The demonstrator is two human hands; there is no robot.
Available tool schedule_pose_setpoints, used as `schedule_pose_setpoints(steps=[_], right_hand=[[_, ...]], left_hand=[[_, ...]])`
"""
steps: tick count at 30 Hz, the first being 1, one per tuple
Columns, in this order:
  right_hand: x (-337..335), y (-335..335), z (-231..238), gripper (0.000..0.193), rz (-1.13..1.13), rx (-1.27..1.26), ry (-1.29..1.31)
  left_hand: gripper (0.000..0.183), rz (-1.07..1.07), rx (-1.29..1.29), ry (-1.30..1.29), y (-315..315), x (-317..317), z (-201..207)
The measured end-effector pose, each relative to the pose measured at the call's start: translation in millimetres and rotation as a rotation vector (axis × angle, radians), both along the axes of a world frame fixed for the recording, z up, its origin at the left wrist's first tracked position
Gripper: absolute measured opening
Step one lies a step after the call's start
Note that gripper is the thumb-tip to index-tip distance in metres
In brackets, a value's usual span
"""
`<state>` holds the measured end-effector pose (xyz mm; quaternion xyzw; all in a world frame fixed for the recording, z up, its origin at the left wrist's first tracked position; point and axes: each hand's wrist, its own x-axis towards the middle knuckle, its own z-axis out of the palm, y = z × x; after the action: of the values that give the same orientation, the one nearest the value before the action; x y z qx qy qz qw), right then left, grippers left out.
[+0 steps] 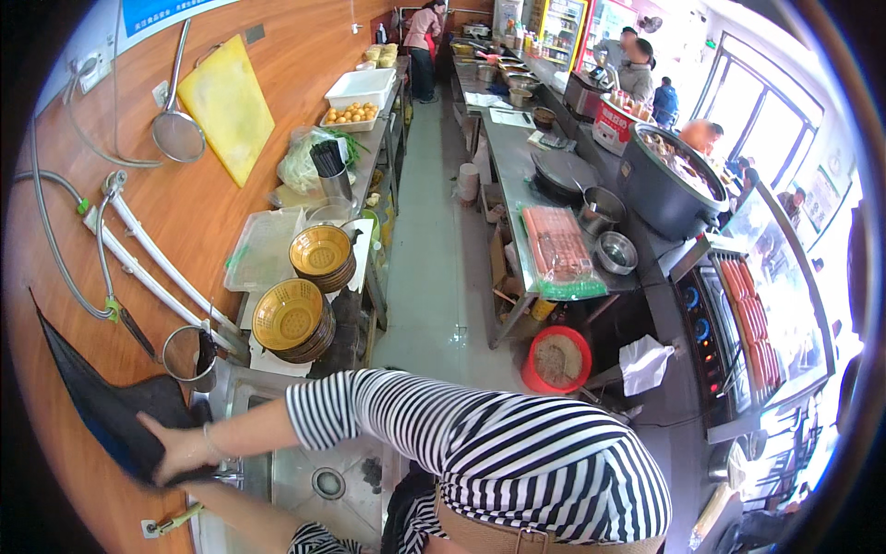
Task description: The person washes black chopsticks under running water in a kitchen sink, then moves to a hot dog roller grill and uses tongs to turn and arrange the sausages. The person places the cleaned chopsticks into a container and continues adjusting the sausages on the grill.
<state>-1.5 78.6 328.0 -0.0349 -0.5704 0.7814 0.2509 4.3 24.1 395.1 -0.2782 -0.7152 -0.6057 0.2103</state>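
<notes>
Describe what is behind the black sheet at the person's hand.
Around the black sheet, orange wood-look wall shows behind it. The stretch directly covered cannot be seen, nor anything hidden there.

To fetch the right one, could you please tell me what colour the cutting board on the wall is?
The cutting board is yellow, best seen in the head view.

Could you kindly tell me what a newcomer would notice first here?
Probably the striped sleeve across the lower middle, with the right hand against a dark sheet at lower left. The yellow board hanging on the orange-brown wall, upper left, also stands out, as does the red bucket right of centre.
</notes>
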Motion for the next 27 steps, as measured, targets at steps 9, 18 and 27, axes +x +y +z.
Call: schedule_pose_setpoints(steps=[9,18,27], right_hand=[[-32.3,44.1,29.6,0.045,0.559,-0.803,-0.005],[96.8,21.6,27.7,0.045,0.166,0.376,0.113],[154.2,48.6,46.6,0.031,-0.072,1.155,-0.264]], left_hand=[[0.049,-0.272,0.412,-0.662,19.3,46.1,-28.4],[0.054,-0.276,0.204,-0.419,4.2,27.3,-65.0],[0.042,-0.209,0.103,-0.346,41.3,60.6,-75.8]])
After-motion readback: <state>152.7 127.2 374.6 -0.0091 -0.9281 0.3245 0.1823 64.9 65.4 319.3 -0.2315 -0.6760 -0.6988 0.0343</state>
